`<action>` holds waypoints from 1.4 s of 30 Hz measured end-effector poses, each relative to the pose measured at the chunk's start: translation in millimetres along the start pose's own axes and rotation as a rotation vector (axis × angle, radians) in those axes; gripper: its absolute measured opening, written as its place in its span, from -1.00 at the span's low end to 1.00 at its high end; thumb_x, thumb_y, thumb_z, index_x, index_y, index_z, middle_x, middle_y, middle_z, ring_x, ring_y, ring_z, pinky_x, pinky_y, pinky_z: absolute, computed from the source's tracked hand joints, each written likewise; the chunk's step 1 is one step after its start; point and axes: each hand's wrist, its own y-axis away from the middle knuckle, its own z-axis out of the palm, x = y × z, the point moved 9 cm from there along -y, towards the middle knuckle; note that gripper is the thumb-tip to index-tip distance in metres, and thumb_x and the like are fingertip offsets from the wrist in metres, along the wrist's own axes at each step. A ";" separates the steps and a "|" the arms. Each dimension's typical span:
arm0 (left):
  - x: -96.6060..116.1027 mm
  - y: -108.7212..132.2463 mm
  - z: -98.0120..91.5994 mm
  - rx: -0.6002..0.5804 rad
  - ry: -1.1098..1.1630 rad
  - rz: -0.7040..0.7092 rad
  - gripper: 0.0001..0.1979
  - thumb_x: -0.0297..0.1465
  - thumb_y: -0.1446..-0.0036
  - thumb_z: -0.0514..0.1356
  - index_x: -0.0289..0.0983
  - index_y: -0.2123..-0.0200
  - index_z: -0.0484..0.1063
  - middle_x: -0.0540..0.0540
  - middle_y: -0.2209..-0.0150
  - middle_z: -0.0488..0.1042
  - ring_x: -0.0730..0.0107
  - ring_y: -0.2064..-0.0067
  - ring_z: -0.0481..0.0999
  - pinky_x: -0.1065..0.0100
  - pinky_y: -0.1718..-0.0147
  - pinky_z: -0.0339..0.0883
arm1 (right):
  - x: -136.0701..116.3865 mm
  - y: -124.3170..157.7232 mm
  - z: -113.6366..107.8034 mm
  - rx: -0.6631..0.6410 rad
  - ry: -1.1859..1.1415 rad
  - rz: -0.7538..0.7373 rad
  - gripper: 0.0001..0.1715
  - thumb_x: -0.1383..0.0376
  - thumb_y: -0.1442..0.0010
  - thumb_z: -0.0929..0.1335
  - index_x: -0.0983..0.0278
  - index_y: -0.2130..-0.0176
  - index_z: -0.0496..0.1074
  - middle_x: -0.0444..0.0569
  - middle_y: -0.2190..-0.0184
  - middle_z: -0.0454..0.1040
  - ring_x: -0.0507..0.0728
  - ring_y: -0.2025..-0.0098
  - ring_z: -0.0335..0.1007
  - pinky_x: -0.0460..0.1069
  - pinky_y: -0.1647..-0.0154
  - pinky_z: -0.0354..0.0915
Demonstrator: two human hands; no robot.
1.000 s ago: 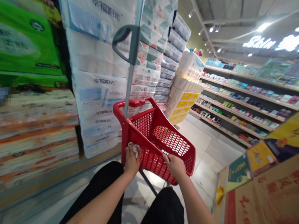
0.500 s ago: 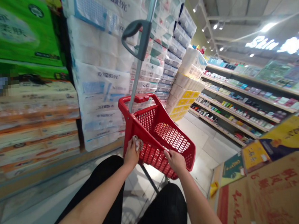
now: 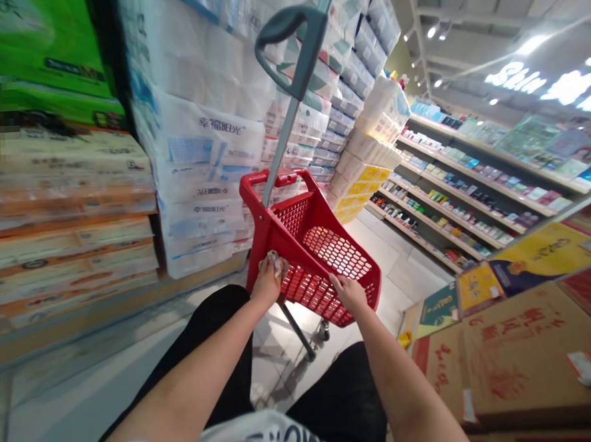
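A small red shopping cart (image 3: 311, 263) with a latticed plastic basket stands in front of me. Its grey pole (image 3: 282, 148) rises to a looped grey handle (image 3: 295, 54). My left hand (image 3: 266, 281) presses a crumpled whitish cloth (image 3: 277, 263) with dark marks against the cart's near side panel, close to the pole end. My right hand (image 3: 349, 294) grips the basket's near top rim, fingers curled over it. Inside the basket only the perforated red walls and bottom show.
Stacked toilet paper packs (image 3: 206, 153) rise behind the cart, with green and orange tissue packs (image 3: 67, 251) at left. Cardboard boxes (image 3: 524, 354) stand at right. Farther back are shelves of small goods (image 3: 473, 183). A metal leg and caster (image 3: 323, 330) rest on the tiled floor.
My view has tilted, so more of my shirt shows. Both hands keep their places on the cart; the left hand with the cloth has shifted slightly up the side panel.
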 end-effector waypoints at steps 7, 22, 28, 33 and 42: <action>-3.0 0.1 8.7 -0.034 -0.017 -0.023 -0.41 -0.36 -0.17 0.06 -0.43 -0.25 0.14 -0.39 -0.28 0.15 -0.06 -0.31 0.12 -0.04 -0.24 0.13 | 8.1 -7.5 -1.1 0.009 0.025 0.015 -0.15 -0.24 -0.28 -0.07 0.20 0.35 0.47 -0.04 0.39 0.51 0.09 0.33 0.40 -0.09 0.40 0.05; 2.1 -10.5 9.4 0.037 -0.017 -0.005 -0.41 -0.36 -0.16 0.05 -0.39 -0.26 0.11 -0.36 -0.29 0.13 -0.07 -0.32 0.09 -0.10 -0.25 0.09 | -3.6 -4.4 1.4 0.036 0.105 -0.004 -0.14 -0.25 -0.27 -0.09 0.18 0.27 0.48 -0.02 0.36 0.53 0.12 0.29 0.43 -0.08 0.36 0.11; 17.4 1.0 5.6 0.053 -0.076 0.036 -0.43 -0.38 -0.15 0.06 -0.37 -0.24 0.15 -0.35 -0.21 0.23 -0.04 -0.24 0.22 -0.05 -0.20 0.18 | 10.4 3.6 -0.5 0.012 0.109 0.020 -0.15 -0.25 -0.27 -0.09 0.17 0.26 0.48 -0.02 0.34 0.53 0.12 0.27 0.43 -0.08 0.35 0.12; 27.5 8.4 -1.5 0.069 -0.132 0.012 -0.46 -0.40 -0.12 0.09 -0.41 -0.18 0.22 -0.38 -0.15 0.25 -0.05 -0.17 0.29 -0.02 -0.15 0.22 | 8.3 15.7 -1.6 0.022 0.112 0.002 -0.15 -0.25 -0.27 -0.09 0.16 0.25 0.47 -0.02 0.34 0.53 0.12 0.28 0.43 -0.07 0.35 0.12; 34.3 24.7 2.8 0.168 -0.037 -0.127 -0.55 -0.51 -0.04 0.12 -0.35 -0.04 0.25 -0.28 0.01 0.27 0.09 -0.03 0.39 0.06 -0.05 0.31 | 8.8 15.8 0.5 0.009 0.121 -0.003 -0.18 -0.24 -0.28 -0.08 0.17 0.27 0.46 -0.02 0.34 0.53 0.13 0.27 0.45 -0.06 0.34 0.14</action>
